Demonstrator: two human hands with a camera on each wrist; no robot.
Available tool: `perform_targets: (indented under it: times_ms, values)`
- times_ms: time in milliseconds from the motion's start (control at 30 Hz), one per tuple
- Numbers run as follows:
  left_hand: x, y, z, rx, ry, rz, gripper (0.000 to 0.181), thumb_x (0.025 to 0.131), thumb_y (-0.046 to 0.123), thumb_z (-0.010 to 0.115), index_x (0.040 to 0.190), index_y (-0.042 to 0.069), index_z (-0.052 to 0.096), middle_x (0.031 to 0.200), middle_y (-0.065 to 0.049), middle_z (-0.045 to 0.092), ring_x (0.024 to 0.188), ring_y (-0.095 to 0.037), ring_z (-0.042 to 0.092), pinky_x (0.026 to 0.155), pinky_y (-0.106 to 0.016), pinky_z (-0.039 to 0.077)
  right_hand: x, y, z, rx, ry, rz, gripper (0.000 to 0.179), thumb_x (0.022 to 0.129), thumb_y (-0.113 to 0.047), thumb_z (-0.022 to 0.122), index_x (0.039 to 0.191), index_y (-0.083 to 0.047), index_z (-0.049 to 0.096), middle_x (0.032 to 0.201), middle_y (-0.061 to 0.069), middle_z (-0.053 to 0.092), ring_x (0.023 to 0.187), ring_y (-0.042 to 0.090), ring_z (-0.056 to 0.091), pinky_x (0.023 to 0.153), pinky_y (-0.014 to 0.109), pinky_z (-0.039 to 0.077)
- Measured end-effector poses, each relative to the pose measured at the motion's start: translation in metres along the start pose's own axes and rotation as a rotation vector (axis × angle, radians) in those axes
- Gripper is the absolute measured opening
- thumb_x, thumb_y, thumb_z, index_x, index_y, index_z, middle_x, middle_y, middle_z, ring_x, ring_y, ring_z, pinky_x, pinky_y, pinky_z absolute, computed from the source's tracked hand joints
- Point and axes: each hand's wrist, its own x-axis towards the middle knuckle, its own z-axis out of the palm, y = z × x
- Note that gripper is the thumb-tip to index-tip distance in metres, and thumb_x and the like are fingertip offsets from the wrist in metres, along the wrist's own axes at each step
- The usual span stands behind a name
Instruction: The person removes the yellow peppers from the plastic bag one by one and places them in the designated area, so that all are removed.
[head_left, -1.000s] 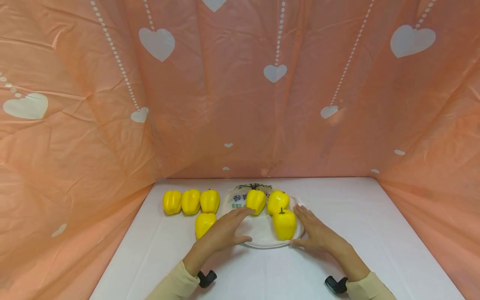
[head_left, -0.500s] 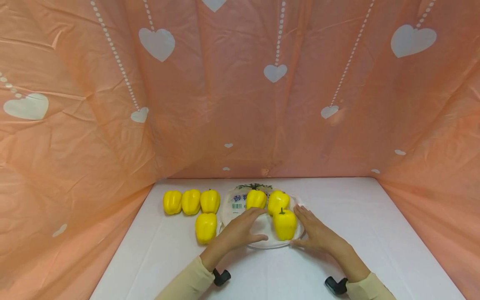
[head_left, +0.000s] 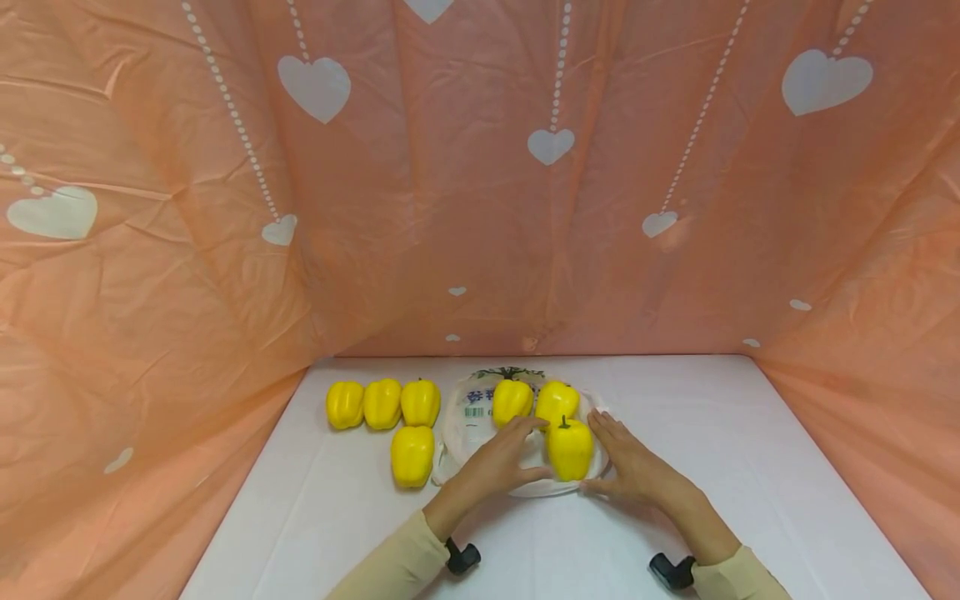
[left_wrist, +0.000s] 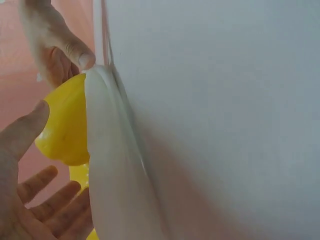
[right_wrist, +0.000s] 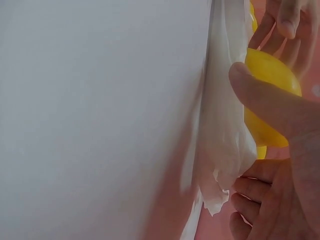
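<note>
Three yellow bell peppers lie on a flat, round, pale packet [head_left: 470, 437] in printed plastic wrap. The front bell pepper [head_left: 570, 450] has its stem upward; behind it are a back-left bell pepper [head_left: 512, 402] and a back-right bell pepper [head_left: 557, 398]. My left hand [head_left: 497, 467] hovers over the packet's front with thumb and fingers spread, fingertips close to the front pepper's left side. On the other side, my right hand [head_left: 637, 462] stays at the packet's right edge, fingers extended. In the right wrist view, its thumb [right_wrist: 250, 87] overlaps the loose wrap and a yellow pepper [right_wrist: 272, 75].
Left of the packet, three more bell peppers [head_left: 382, 405] form a row on the white table [head_left: 300, 517], with a single bell pepper [head_left: 412, 457] in front of the row's right end. An orange curtain [head_left: 480, 208] printed with hearts encloses the back and sides.
My left hand has moved rightward across the packet to the front pepper, uncovering the single pepper on the left. My right hand and the peppers have stayed in place.
</note>
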Motion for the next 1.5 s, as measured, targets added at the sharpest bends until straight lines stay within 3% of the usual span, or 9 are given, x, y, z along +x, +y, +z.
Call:
perform_targets:
  times_ms: [200, 567, 933, 1500]
  values:
    - [0.002, 0.002, 0.006, -0.014, 0.019, -0.022, 0.074, 0.094, 0.043, 0.084, 0.153, 0.013, 0.050, 0.155, -0.005, 0.057, 0.140, -0.023, 0.058, 0.115, -0.042, 0.052, -0.001, 0.000, 0.001, 0.002, -0.009, 0.013, 0.115, 0.087, -0.052, 0.087, 0.166, 0.005, 0.027, 0.174, 0.027, 0.023, 0.159, 0.052, 0.022, 0.126, 0.067, 0.022]
    - [0.005, 0.007, 0.015, -0.081, 0.006, -0.103, 0.072, 0.095, 0.045, 0.083, 0.151, 0.016, 0.048, 0.148, -0.005, 0.061, 0.132, -0.024, 0.063, 0.109, -0.044, 0.056, -0.002, -0.002, 0.000, 0.008, 0.005, -0.025, 0.114, 0.088, -0.051, 0.087, 0.165, 0.008, 0.028, 0.173, 0.028, 0.024, 0.158, 0.053, 0.023, 0.126, 0.068, 0.023]
    - [0.009, 0.009, 0.017, -0.109, 0.016, -0.124, 0.065, 0.097, 0.041, 0.082, 0.147, 0.018, 0.048, 0.144, -0.005, 0.062, 0.128, -0.023, 0.064, 0.108, -0.044, 0.057, -0.001, -0.001, 0.000, 0.000, -0.003, -0.005, 0.114, 0.088, -0.052, 0.086, 0.166, 0.006, 0.026, 0.173, 0.028, 0.022, 0.159, 0.052, 0.022, 0.127, 0.066, 0.022]
    - [0.010, 0.006, 0.020, -0.154, 0.026, -0.108, 0.059, 0.097, 0.038, 0.082, 0.141, 0.019, 0.048, 0.139, -0.006, 0.064, 0.124, -0.023, 0.066, 0.108, -0.044, 0.057, -0.001, -0.002, 0.001, 0.007, 0.007, -0.021, 0.114, 0.088, -0.051, 0.086, 0.166, 0.007, 0.027, 0.173, 0.027, 0.023, 0.159, 0.051, 0.023, 0.127, 0.065, 0.022]
